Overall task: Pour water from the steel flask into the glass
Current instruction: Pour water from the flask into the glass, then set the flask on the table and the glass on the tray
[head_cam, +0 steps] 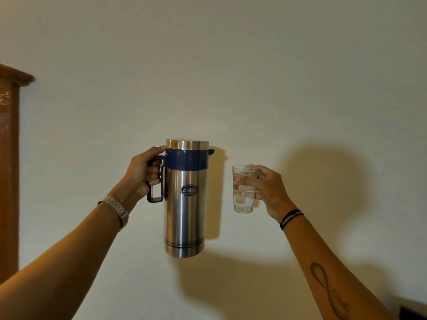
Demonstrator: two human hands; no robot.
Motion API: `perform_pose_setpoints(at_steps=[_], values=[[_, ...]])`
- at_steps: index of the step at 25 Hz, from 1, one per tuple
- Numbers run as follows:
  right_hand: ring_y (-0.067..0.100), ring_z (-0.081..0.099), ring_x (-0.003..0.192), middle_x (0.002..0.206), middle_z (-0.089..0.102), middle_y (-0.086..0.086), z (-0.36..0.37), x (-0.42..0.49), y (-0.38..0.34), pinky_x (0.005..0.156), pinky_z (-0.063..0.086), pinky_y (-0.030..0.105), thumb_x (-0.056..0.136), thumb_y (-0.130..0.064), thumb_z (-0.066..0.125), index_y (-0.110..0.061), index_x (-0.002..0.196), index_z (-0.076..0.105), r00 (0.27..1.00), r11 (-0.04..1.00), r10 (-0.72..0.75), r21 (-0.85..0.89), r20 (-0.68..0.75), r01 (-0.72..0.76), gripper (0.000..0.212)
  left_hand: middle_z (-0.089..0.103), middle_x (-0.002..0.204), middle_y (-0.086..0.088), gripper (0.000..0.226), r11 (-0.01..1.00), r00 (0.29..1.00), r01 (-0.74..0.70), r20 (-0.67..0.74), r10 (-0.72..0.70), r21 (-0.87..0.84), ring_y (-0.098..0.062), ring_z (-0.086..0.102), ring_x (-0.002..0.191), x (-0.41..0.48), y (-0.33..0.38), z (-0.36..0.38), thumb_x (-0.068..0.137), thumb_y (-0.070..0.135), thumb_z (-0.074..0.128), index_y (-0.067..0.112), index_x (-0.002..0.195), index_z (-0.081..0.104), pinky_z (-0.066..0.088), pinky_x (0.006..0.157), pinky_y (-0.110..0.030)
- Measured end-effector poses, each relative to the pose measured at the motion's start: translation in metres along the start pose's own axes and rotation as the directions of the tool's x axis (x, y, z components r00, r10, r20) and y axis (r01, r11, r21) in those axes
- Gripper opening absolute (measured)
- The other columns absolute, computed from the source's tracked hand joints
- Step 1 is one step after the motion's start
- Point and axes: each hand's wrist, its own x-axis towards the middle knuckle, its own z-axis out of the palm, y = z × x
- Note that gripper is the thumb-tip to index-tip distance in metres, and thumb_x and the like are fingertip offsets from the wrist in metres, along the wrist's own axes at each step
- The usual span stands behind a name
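Observation:
The steel flask (184,204) hangs upright in mid-air before a pale wall. It has a blue collar, a steel lid and a small spout pointing right. My left hand (142,174) grips its dark handle, thumb resting by the lid. To the right, a clear glass (244,189) holds water up to near its rim. My right hand (263,187) wraps around the glass from the right, fingers across its front. A narrow gap separates flask and glass, and the spout sits slightly above the glass rim.
A brown wooden cabinet (9,169) stands along the left edge. A plain cream wall (231,77) fills the background, with shadows of the flask and arms on it. A dark object's corner (413,312) shows at the bottom right.

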Motion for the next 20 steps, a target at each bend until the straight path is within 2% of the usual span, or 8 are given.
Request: perform_pose_setpoints(at_steps=[2,6,13,16,20], values=[[0.038,0.080,0.117,0.127,0.082,0.013,-0.006,0.004,-0.003,0.105,0.061,0.067,0.075,-0.009,0.099,-0.012,0.126,0.075,1.000,1.000,-0.005,-0.007,-0.006,0.005,0.056,0.033,0.045,0.012,0.043,0.999,0.999,-0.021,-0.034,0.020,-0.024,-0.005,0.022,0.033,-0.002,-0.004,0.003,0.095,0.036,0.073,0.024,0.059,0.051,0.024,0.032,-0.019],[0.038,0.083,0.112,0.125,0.083,0.012,-0.014,0.007,-0.004,0.106,0.061,0.067,0.074,-0.008,0.100,-0.012,0.126,0.075,0.999,1.000,-0.001,-0.010,-0.034,0.000,0.058,0.033,0.045,0.011,0.043,0.999,0.999,-0.002,-0.050,0.000,-0.042,-0.005,0.022,0.033,-0.003,-0.016,0.004,0.095,0.037,0.072,0.022,0.063,0.047,0.024,0.032,-0.019],[0.037,0.082,0.112,0.124,0.083,0.013,-0.026,0.002,0.014,0.105,0.061,0.068,0.071,-0.010,0.101,-0.012,0.126,0.076,0.999,0.999,0.015,-0.038,-0.040,-0.017,0.060,0.037,0.051,0.007,0.031,1.000,0.998,-0.006,-0.058,0.006,0.006,-0.007,0.026,0.038,-0.006,-0.032,0.005,0.096,0.036,0.071,0.018,0.075,0.058,0.025,0.035,-0.020],[0.037,0.082,0.112,0.127,0.081,0.015,-0.028,-0.001,0.021,0.104,0.062,0.067,0.072,-0.009,0.101,-0.012,0.126,0.076,0.999,0.999,0.023,-0.036,-0.047,-0.024,0.060,0.038,0.051,0.008,0.032,1.000,0.998,-0.023,-0.057,0.024,0.017,-0.006,0.027,0.037,-0.013,-0.037,0.006,0.097,0.034,0.071,0.020,0.069,0.062,0.025,0.035,-0.020],[0.039,0.077,0.122,0.132,0.079,0.016,-0.027,-0.014,0.052,0.103,0.063,0.064,0.073,-0.007,0.100,-0.013,0.127,0.076,0.998,0.998,0.033,-0.054,-0.057,-0.036,0.059,0.039,0.049,0.011,0.047,1.000,0.998,-0.007,-0.068,0.009,0.025,-0.005,0.030,0.038,-0.030,-0.063,-0.001,0.096,0.034,0.069,0.027,0.050,0.061,0.025,0.037,-0.019]])
